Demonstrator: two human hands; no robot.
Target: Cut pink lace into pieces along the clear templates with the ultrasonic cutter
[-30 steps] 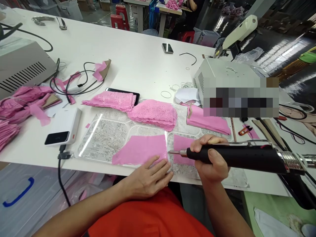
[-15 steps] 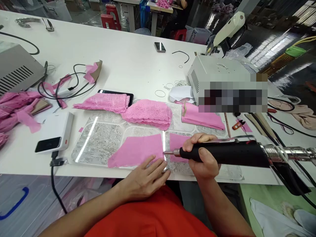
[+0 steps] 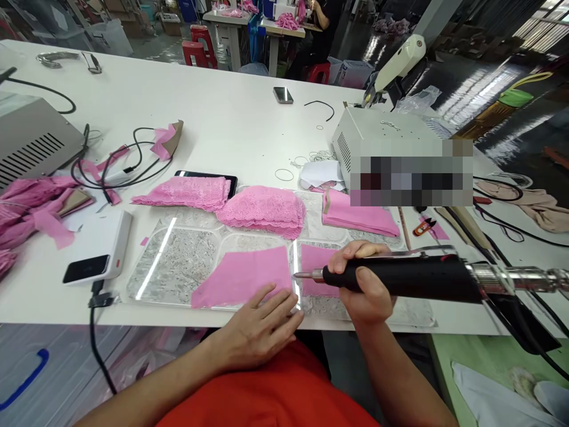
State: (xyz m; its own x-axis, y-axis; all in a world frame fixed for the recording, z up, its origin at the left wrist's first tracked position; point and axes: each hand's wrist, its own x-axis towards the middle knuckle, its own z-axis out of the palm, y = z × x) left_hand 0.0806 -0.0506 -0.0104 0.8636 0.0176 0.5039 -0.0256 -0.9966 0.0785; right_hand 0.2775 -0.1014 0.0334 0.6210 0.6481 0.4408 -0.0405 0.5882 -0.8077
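we judged that the step in hand was working the metal tip point(image 3: 306, 274) along the right edge of the flat pink piece point(image 3: 244, 274). that piece lay on a marbled board point(image 3: 173, 264) at the near side of the worktop point(image 3: 213, 130), with a second pink piece point(image 3: 316, 257) just to its right, partly hidden by our grip. the tip pointed at the strip between the two; we could not tell whether it touched cloth or hung just above.

the next move, as we saw it, called for a steady line along that edge, with the cloth kept flat and our fingers clear of the point.

of our hands, the left hand point(image 3: 262, 332) was open, palm down, its fingers slightly apart and resting on the near right corner of the first piece. the right hand point(image 3: 370, 299) was closed around the black-handled tool point(image 3: 413, 276), thumb along the near side, the tool lying nearly level. beyond the pieces lay two lace stacks, one in the middle point(image 3: 267, 207) and one to the left point(image 3: 186, 193).
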